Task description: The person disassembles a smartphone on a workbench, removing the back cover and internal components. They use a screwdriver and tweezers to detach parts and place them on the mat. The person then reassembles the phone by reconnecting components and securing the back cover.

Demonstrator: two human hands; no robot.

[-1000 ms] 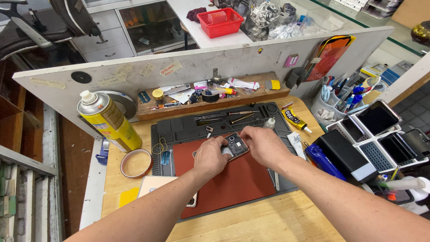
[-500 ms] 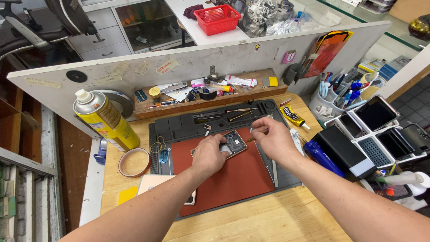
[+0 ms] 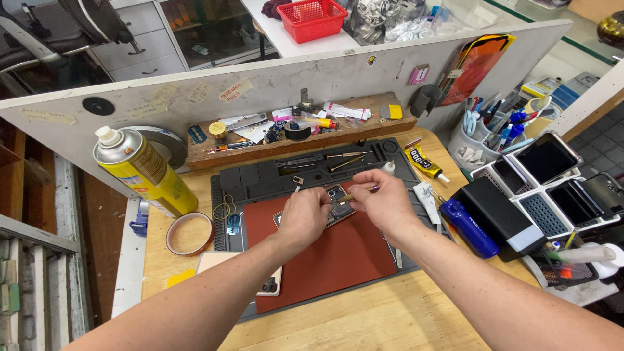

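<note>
- The opened phone [image 3: 336, 203] lies on the red mat [image 3: 325, 257], at the mat's far edge.
- The left hand [image 3: 304, 214] rests on the near-left part of the phone, its fingers [image 3: 320, 197] curled and pressed down on it.
- The right hand [image 3: 385, 200] hovers just right of the phone, its fingers pinching a thin screwdriver [image 3: 356, 194] whose tip points at the phone's middle.
- A yellow spray can [image 3: 144, 171] stands well left of the phone, tilted in view.
- A roll of tape [image 3: 189, 233] lies on the table [image 3: 364, 318] left of the phone, nearer than the can.
- A second phone [image 3: 260, 281] lies face down, near-left of the opened one, partly under the left forearm.
- A blue bottle [image 3: 469, 227] lies right of the phone, beside a black box [image 3: 499, 216].
</note>
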